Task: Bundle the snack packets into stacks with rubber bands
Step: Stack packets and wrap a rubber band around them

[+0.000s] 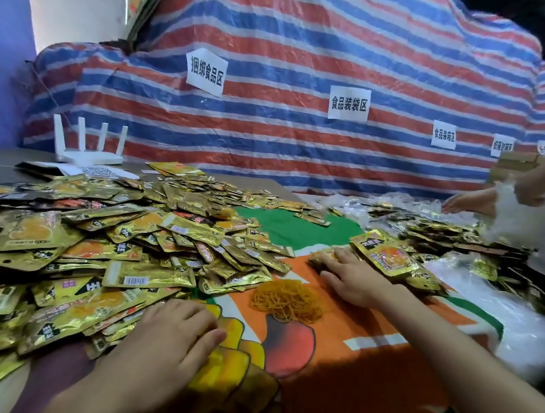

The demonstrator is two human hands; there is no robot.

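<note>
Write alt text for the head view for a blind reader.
A person's left hand rests at the edge of a pile of gold snack packets, the right hand touches a smaller pile; orange rubber bands lie heaped between them on a cloth.

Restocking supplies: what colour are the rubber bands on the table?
Yellow-orange rubber bands, clearest in the head view.
</note>
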